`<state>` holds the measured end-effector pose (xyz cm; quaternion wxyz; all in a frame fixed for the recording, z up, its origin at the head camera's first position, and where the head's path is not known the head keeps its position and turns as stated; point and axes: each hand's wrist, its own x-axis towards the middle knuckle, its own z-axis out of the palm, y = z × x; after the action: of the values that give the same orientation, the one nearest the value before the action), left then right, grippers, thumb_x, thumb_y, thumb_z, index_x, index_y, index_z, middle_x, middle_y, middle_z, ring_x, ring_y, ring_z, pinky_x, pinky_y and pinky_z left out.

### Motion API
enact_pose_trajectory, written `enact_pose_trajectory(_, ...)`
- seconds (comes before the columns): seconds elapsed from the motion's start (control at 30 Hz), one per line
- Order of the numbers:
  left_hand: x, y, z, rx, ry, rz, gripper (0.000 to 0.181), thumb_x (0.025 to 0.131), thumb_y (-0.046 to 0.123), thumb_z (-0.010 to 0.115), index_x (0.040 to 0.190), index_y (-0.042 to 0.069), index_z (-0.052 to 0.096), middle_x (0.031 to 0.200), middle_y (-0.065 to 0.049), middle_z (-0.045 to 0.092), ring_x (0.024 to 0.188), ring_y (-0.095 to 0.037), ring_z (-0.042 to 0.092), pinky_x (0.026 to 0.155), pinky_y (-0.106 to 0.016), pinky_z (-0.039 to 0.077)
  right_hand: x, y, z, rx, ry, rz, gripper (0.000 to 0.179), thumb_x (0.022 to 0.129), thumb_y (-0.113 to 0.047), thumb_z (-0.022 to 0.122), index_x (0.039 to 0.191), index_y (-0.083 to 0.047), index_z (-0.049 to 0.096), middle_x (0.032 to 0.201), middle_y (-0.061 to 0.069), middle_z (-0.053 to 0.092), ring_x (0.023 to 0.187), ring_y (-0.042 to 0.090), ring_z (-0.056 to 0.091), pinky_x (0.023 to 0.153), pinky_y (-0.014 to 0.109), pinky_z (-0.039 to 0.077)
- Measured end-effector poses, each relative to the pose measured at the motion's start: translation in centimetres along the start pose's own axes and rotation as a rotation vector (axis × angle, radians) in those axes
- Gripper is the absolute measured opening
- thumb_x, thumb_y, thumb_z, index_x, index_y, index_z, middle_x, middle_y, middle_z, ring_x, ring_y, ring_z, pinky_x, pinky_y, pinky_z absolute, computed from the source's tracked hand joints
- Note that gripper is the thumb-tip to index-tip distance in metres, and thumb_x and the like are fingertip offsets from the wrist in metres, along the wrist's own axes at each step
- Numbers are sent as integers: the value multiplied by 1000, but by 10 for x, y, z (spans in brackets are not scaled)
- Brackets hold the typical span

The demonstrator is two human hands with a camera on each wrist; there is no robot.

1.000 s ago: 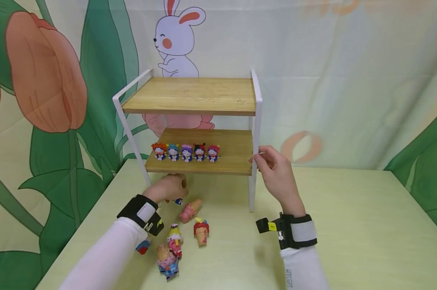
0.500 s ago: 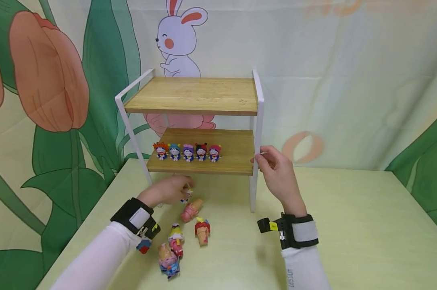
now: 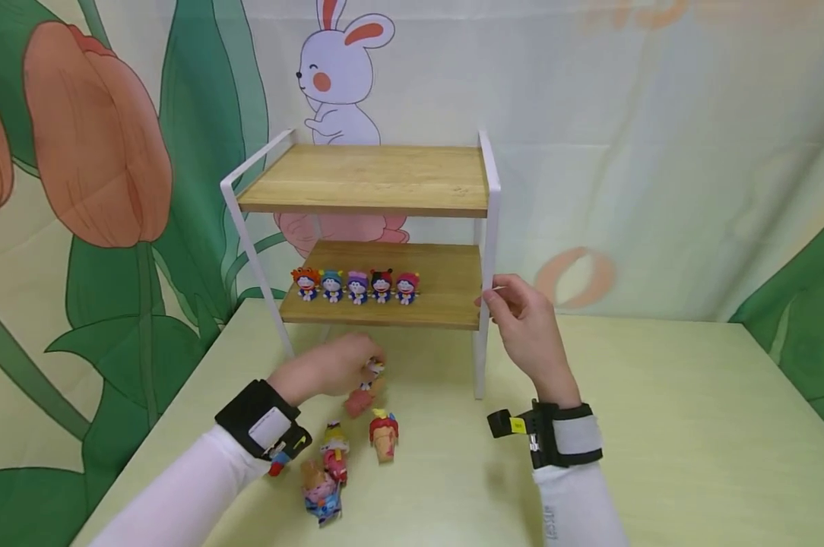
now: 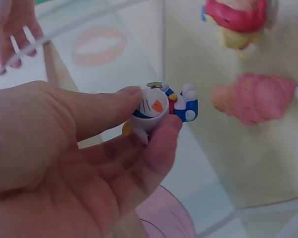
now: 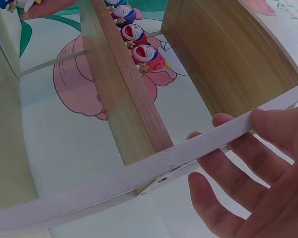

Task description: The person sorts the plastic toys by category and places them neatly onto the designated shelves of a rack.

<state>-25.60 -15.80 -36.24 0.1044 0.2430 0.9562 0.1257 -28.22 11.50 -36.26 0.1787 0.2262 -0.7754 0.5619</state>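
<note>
My left hand (image 3: 337,365) pinches a small blue-and-white cat figurine (image 4: 156,106) between thumb and fingers, lying sideways in the left wrist view. The hand is in front of the lower shelf, over a pink ice-cream toy (image 3: 359,403). My right hand (image 3: 524,327) grips the white side post (image 3: 481,357) of a two-tier wooden rack (image 3: 364,178); in the right wrist view the thumb lies on the bar and fingers curl behind it. Several similar figurines in coloured hats, among them a pink-hatted one (image 3: 407,289), stand in a row on the lower board (image 3: 446,292).
Loose toys lie on the table (image 3: 658,425) before the rack: a red-topped cone (image 3: 385,437), a yellow-and-pink figure (image 3: 334,452), and a blue-and-pink toy (image 3: 321,494). A red-and-blue toy (image 3: 277,465) is partly behind the left wrist strap. A printed cloth (image 3: 658,152) hangs behind.
My left hand has moved right and slightly forward of the lower shelf, bringing the figurine out from under the shelf to over the pink ice-cream toy. The right hand keeps its grip on the post.
</note>
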Motion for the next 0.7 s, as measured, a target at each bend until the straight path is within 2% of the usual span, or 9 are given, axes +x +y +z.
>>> enact_pose_trajectory(0.1,-3,10,-3,-10,-3,10,17,95,5,63,112,2,67,103,-5,64,93,-20,58,87,-38,51,0,0,1,3,-7,9,17,101,-11,55,113,-3,63,96,10,70,88,23,65,78,36,51)
enact_pose_trajectory(0.23,-5,22,-9,-14,8,61,16,95,6,64,110,3,67,100,-4,65,90,-18,59,84,-37,51,0,0,1,15,-5,17,17,101,-11,56,113,-1,63,96,12,70,89,25,65,79,38,51)
enact_pose_trajectory(0.37,-8,34,-18,-15,-2,101,15,94,7,65,109,6,68,98,-2,66,84,-14,59,80,-33,52,0,-8,1,21,-8,14,18,100,-8,55,113,3,62,97,16,70,90,31,66,79,39,50)
enact_pose_trajectory(0.5,-9,49,-31,-20,-22,116,18,95,11,65,113,8,69,100,0,68,83,-12,60,81,-32,52,2,-6,1,26,0,1,16,100,-8,55,112,1,63,96,16,70,88,31,66,79,41,51)
enact_pose_trajectory(0.6,-6,55,-39,-4,-23,160,19,96,12,64,114,8,68,103,0,67,88,-13,61,83,-31,52,3,2,0,29,-6,-1,15,100,-11,56,112,-3,63,96,14,70,88,28,66,79,41,52)
enact_pose_trajectory(0.7,0,60,-47,26,4,232,19,96,12,64,114,7,67,104,0,67,91,-13,60,84,-30,50,1,3,-2,15,-7,2,16,101,-11,56,112,-3,63,97,13,71,89,27,66,78,39,52)
